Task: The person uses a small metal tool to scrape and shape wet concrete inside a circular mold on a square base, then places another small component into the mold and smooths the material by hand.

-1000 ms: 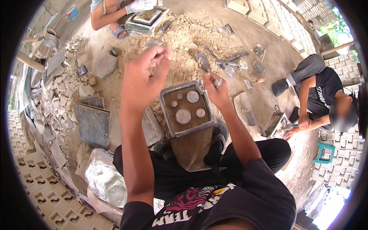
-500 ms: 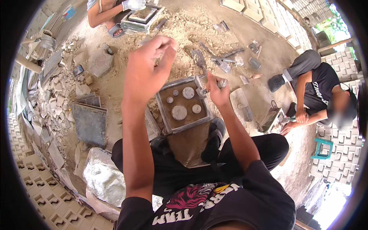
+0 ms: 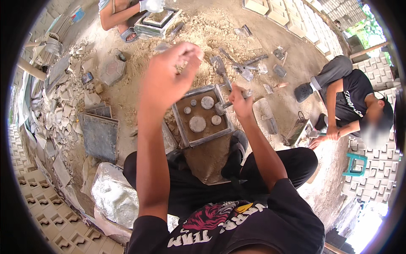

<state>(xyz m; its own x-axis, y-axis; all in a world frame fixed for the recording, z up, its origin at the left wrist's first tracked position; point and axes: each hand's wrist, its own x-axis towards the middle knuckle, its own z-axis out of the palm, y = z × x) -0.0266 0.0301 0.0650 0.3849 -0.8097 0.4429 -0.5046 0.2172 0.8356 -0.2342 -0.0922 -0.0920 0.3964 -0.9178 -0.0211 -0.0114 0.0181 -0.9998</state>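
Observation:
A square frame mould [image 3: 185, 130] lies on the ground between my feet, filled with brown material. Several round grey discs of different sizes, among them a large disc [image 3: 197, 124], sit in its surface. My right hand [image 3: 242, 103] is closed round the handle of a small scraper, whose blade [image 3: 220, 109] reaches over the frame's right side, close to the discs there. Above the frame's upper left corner, my left hand [image 3: 173, 74] is raised, slightly blurred. Its fingers curl toward the thumb; whatever they may hold cannot be made out.
Beyond the mould lie loose sand [image 3: 198, 38], a trowel [image 3: 218, 65] and several other tools. Broken pieces [image 3: 63, 101] and dark plates [image 3: 100, 136] are at left, a white powder bag [image 3: 114, 192] nearer. One co-worker [image 3: 357, 93] crouches at right, another [image 3: 120, 19] works at far left.
My left hand has shifted slightly to the right. The scraper blade in my right hand has moved down along the mould's right side, toward the discs.

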